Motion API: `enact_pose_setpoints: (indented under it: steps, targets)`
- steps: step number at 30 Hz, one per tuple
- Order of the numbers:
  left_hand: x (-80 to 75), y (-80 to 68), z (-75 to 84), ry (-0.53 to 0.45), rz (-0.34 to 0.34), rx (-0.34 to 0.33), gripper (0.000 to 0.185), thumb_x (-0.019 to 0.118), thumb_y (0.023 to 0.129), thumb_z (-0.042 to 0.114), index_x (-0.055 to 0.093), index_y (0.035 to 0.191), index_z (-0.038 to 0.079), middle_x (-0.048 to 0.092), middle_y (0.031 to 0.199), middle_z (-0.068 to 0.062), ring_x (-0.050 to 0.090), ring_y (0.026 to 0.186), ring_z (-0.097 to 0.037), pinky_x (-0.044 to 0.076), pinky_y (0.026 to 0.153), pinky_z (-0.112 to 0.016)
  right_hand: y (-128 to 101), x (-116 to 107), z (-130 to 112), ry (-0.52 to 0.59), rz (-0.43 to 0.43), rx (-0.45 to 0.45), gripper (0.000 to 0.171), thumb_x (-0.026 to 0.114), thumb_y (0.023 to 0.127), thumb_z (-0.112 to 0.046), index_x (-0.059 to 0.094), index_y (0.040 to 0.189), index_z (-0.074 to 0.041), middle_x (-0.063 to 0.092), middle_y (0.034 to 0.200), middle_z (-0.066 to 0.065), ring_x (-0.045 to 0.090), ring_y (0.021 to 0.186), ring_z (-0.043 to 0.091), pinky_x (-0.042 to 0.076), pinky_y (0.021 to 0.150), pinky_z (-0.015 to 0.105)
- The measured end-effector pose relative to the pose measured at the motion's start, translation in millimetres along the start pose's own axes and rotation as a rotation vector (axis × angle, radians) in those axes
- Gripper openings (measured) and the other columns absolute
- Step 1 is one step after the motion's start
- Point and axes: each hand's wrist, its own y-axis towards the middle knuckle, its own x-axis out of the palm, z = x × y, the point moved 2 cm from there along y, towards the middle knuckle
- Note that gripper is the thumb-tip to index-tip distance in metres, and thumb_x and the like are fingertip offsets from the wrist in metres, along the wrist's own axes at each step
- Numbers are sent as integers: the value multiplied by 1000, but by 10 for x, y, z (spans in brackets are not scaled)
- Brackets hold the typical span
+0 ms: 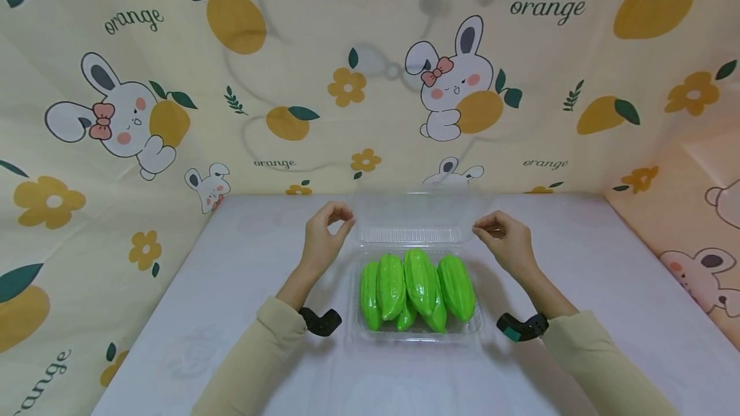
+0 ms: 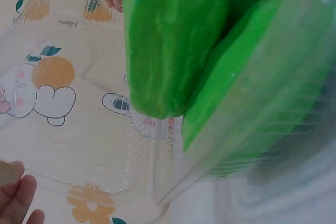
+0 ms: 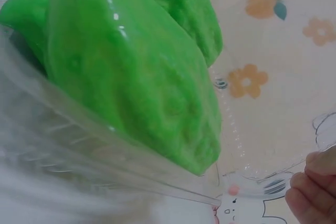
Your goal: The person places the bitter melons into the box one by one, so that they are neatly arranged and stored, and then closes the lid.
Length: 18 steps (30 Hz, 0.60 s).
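My left hand (image 1: 324, 236) and right hand (image 1: 504, 239) each pinch a corner of the upright lid (image 1: 413, 214); between them, the fruit (image 1: 416, 287) is boxed, not yet covered.

The word "orange" is printed in dark script on the patterned backdrop cloth (image 1: 370, 69), at upper left, upper right and lower left of the head view. Smaller "orange" prints sit lower, just above the table's (image 1: 243, 287) far edge.
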Motion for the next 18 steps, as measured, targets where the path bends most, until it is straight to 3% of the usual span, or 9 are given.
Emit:
enact_pose_setpoints:
  steps: [12,18]
  targets:
    - [-22,-98,-2,84,19,68,9,68,81,2,62,87,0,67,86,-13,66,86,-23,56,87,-33,-31,46,44,73,40,-31,7,69,79,2,63,83,5,67,84,22,51,70,-21,48,63,-2]
    - [-35,-135,-9,91,43,84,10,69,79,2,63,86,-1,68,86,-13,66,86,-24,56,88,-32,-33,93,28,126,63,-35,8,70,77,3,63,80,6,68,85,23,59,72,-10,49,65,-1]
